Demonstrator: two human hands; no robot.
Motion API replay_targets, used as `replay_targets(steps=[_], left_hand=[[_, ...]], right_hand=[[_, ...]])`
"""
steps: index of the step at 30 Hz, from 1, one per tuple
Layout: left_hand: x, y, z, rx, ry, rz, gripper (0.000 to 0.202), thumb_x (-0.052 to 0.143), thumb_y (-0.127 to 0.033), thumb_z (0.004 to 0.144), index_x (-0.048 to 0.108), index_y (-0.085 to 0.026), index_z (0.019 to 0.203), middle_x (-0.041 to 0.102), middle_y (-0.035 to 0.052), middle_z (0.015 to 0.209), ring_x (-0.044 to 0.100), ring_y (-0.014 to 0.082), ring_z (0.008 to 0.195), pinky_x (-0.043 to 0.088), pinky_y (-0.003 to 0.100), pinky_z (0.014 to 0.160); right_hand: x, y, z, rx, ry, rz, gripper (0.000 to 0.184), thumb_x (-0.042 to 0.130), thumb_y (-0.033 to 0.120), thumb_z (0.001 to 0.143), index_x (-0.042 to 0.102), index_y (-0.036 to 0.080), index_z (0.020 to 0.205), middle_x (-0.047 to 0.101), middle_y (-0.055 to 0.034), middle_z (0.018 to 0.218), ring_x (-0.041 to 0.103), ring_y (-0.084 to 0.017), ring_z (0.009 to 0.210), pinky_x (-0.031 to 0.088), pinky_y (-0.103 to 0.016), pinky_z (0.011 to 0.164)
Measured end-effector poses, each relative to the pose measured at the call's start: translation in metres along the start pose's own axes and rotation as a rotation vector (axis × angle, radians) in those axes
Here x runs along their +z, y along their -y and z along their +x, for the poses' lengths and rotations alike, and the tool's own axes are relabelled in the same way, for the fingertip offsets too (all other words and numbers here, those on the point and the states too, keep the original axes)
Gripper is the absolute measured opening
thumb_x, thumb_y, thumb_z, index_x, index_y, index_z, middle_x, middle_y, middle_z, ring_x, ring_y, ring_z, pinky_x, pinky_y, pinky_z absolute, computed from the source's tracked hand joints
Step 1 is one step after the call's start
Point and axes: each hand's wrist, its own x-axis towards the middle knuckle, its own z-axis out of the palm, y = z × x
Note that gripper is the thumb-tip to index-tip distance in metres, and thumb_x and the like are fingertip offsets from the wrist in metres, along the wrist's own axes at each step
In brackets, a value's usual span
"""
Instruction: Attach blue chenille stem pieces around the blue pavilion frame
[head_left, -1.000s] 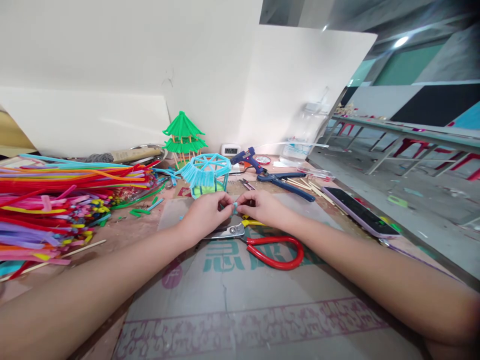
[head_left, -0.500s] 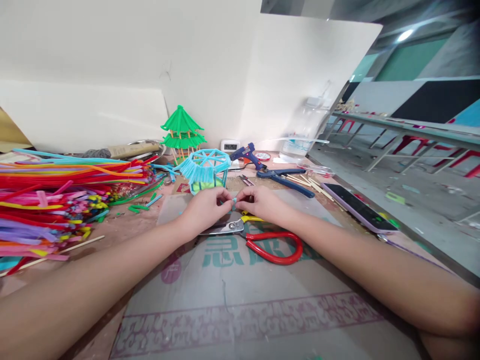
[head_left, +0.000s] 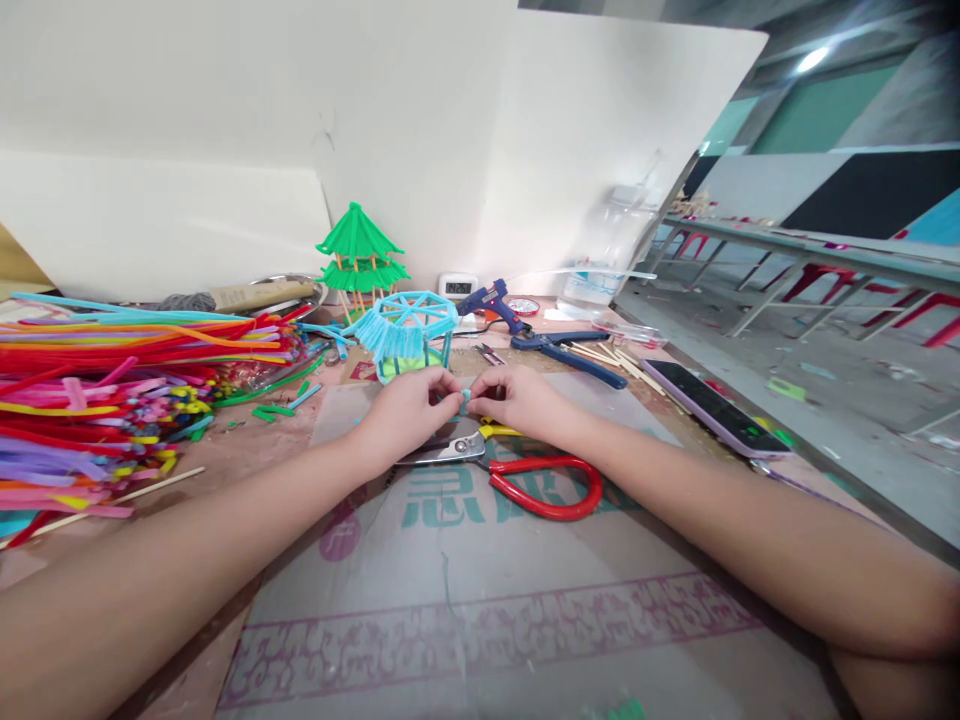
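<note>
- Nearest, a greyish, plastic-looking sheet [head_left: 525, 550] lies flat beneath the scissors [head_left: 461, 447], printed with purple scrollwork and teal characters.
- The scissors have smooth metal blades, a glossy red looped handle and a yellow part running under the right hand [head_left: 521, 405].
- Just beyond the scissors' pivot, the left hand [head_left: 412, 410] has its grip nearly closed, thumb and finger pinching a light-blue piece [head_left: 466, 396], too small to read its shape.
- The right hand meets it there, its grip equally narrow, fingertips on the same piece.
- Left of the scissors, a heap of fuzzy stems [head_left: 135, 350], long, thin and many-coloured.
- Right of them, a flat phone [head_left: 712, 405] with a lilac edge.
- Beyond them, a light-blue model [head_left: 409, 320]: round spoked top, shaggy fringe.
- Beyond and right, blue-handled pliers [head_left: 570, 355].
- Farther beyond, slightly left, a green tower [head_left: 360, 240] with two tiered roofs on thin posts.
</note>
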Motion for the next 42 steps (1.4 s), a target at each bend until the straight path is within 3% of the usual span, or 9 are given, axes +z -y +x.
replay_targets(steps=[14, 25, 30, 33, 38, 42], left_hand=[[0.001, 0.000, -0.002, 0.003, -0.002, -0.017, 0.015, 0.054, -0.029, 0.082, 0.063, -0.018, 0.083, 0.071, 0.0022, 0.079, 0.063, 0.0164, 0.072, 0.046, 0.025, 0.062], [0.002, 0.003, 0.000, 0.019, 0.026, -0.056, 0.019, 0.058, -0.033, 0.081, 0.067, -0.018, 0.090, 0.073, 0.0019, 0.085, 0.065, 0.0163, 0.076, 0.047, 0.025, 0.067], [0.000, 0.001, -0.001, -0.018, 0.018, -0.029, 0.019, 0.059, -0.034, 0.080, 0.068, -0.018, 0.084, 0.070, -0.0002, 0.074, 0.061, 0.0148, 0.066, 0.043, 0.024, 0.059], [-0.007, -0.008, -0.004, -0.028, -0.009, -0.038, 0.018, 0.060, -0.032, 0.079, 0.068, -0.017, 0.082, 0.068, -0.0009, 0.070, 0.059, 0.0138, 0.063, 0.042, 0.023, 0.057], [-0.033, -0.032, -0.013, -0.074, 0.010, -0.254, 0.014, 0.062, -0.031, 0.080, 0.062, -0.018, 0.084, 0.071, 0.0006, 0.076, 0.067, 0.0149, 0.070, 0.049, 0.023, 0.060], [-0.064, -0.043, -0.018, -0.111, 0.019, -0.439, 0.018, 0.066, -0.032, 0.077, 0.059, -0.018, 0.084, 0.072, 0.0008, 0.073, 0.071, 0.0163, 0.069, 0.057, 0.028, 0.065]], right_hand=[[0.000, 0.000, 0.001, -0.078, 0.012, -0.065, 0.007, 0.065, 0.015, 0.078, 0.072, 0.016, 0.074, 0.069, -0.0006, 0.069, 0.056, -0.012, 0.061, 0.039, -0.024, 0.062], [-0.001, 0.002, 0.002, -0.034, 0.027, -0.050, 0.009, 0.066, 0.020, 0.079, 0.073, 0.015, 0.075, 0.069, -0.0013, 0.068, 0.055, -0.012, 0.060, 0.039, -0.023, 0.059], [0.000, 0.003, 0.001, -0.044, 0.024, -0.041, 0.007, 0.067, 0.018, 0.077, 0.073, 0.016, 0.073, 0.070, -0.0007, 0.069, 0.056, -0.012, 0.062, 0.040, -0.023, 0.060], [-0.011, 0.006, 0.001, -0.057, 0.077, -0.020, 0.010, 0.064, 0.023, 0.080, 0.073, 0.018, 0.079, 0.069, -0.0005, 0.072, 0.058, -0.014, 0.065, 0.042, -0.024, 0.061], [-0.057, 0.029, -0.012, -0.112, 0.270, -0.128, 0.019, 0.063, 0.034, 0.084, 0.069, 0.020, 0.096, 0.070, -0.0028, 0.087, 0.062, -0.017, 0.078, 0.046, -0.026, 0.067], [-0.077, 0.049, -0.033, -0.271, 0.493, -0.329, 0.055, 0.078, 0.029, 0.072, 0.062, 0.030, 0.125, 0.067, -0.0043, 0.107, 0.063, -0.022, 0.093, 0.047, -0.028, 0.076]])
